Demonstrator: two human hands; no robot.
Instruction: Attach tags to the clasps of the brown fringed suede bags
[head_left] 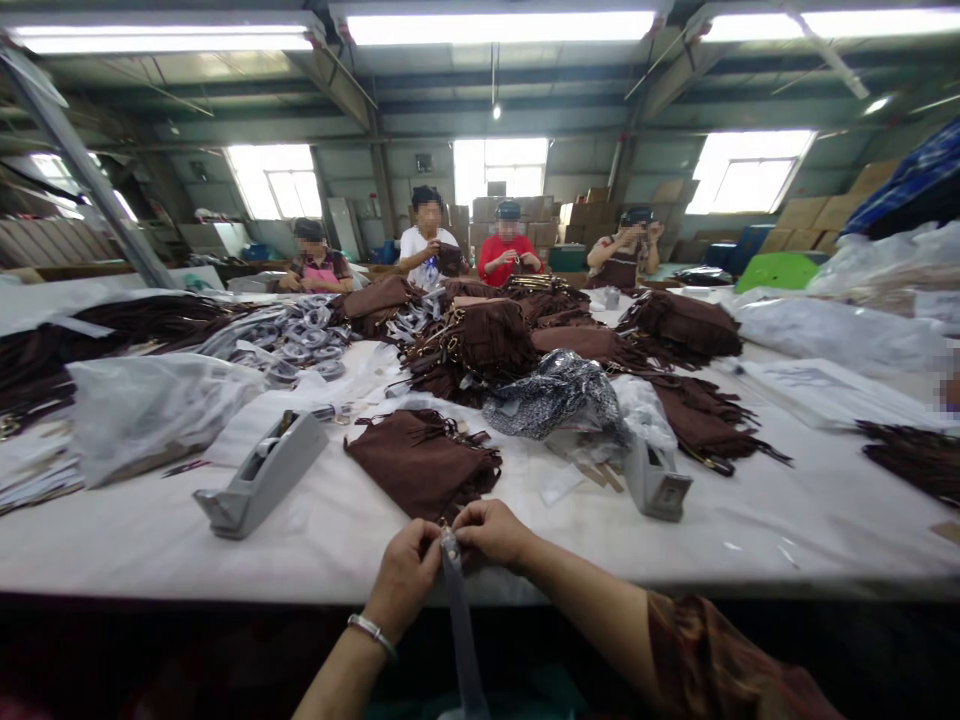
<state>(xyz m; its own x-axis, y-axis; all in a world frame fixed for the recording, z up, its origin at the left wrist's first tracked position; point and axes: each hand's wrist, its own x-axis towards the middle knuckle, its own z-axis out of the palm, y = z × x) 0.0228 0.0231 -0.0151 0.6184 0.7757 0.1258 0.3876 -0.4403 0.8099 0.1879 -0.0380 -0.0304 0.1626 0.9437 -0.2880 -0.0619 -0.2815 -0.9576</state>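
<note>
Both my hands meet at the table's front edge, just below a brown fringed bag [420,462] lying flat. Between them is a grey strap wrapped in clear plastic [461,630], which hangs down over the edge toward my lap. My left hand [409,568], with a bracelet at the wrist, pinches the strap's upper end from the left. From the other side my right hand [491,532] has thumb and fingers closed at the same end. A small gold-coloured fitting [444,522] shows between the fingertips, close to the bag; whether it is joined to the bag I cannot tell.
Grey tape dispensers stand left [262,475] and right [658,482] of the bag. Behind lie a pile of brown fringed bags [487,335], wrapped grey straps [289,335], a clear plastic bag [161,410] and a black-and-white patterned wrap [559,395]. Several people sit across the table.
</note>
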